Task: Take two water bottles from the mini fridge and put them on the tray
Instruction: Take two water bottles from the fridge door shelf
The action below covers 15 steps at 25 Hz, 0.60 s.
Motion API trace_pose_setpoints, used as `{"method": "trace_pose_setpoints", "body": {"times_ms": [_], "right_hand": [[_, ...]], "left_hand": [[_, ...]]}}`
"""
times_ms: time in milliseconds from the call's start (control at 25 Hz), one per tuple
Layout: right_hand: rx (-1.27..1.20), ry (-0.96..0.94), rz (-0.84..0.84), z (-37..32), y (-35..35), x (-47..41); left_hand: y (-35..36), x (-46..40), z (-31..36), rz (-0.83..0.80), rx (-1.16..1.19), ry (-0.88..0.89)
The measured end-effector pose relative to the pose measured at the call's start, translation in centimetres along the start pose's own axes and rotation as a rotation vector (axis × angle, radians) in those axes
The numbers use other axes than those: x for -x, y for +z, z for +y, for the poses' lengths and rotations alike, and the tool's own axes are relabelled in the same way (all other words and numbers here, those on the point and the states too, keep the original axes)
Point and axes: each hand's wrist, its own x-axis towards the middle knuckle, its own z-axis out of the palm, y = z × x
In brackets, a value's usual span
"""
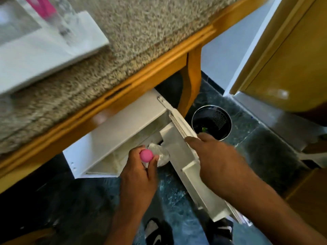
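A white mini fridge (pixel 113 138) sits under the granite counter with its door (pixel 184 156) swung open. My left hand (pixel 139 175) grips a clear water bottle (pixel 159 154) by its pink cap, right at the fridge opening. The top edge of the door is in the grip of my right hand (pixel 212 156). On the counter at upper left lies a white tray (pixel 58 50). A second clear bottle with a pink label (pixel 53 13) stands on it, blurred.
A round black bin (pixel 211 122) stands on the dark tiled floor right of the fridge door. A wooden counter leg (pixel 192 82) is beside it. A wooden door (pixel 286 55) fills the right. My shoes (pixel 155 232) are below.
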Motion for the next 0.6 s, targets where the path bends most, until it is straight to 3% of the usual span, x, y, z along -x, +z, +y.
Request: {"method": "trace_pose_setpoints", "body": {"times_ms": [120, 200, 360, 600], "right_hand": [[0.278, -0.023, -0.100, 3.3, -0.5, -2.7], [0.394, -0.055, -0.286, 6.3, 1.3, -5.7], [0.446, -0.116, -0.581, 10.5, 6.6, -8.2], [0.371, -0.057, -0.697, 9.5, 11.0, -7.6]], "left_hand": [[-0.4, 1.5, 1.7, 0.042, -0.016, -0.099], [0.0, 2.4, 1.8, 0.035, -0.033, -0.117], [0.4, 4.0, 0.3, 0.052, -0.018, -0.130], [-2.0, 5.4, -1.5, 0.014, -0.096, -0.231]]}}
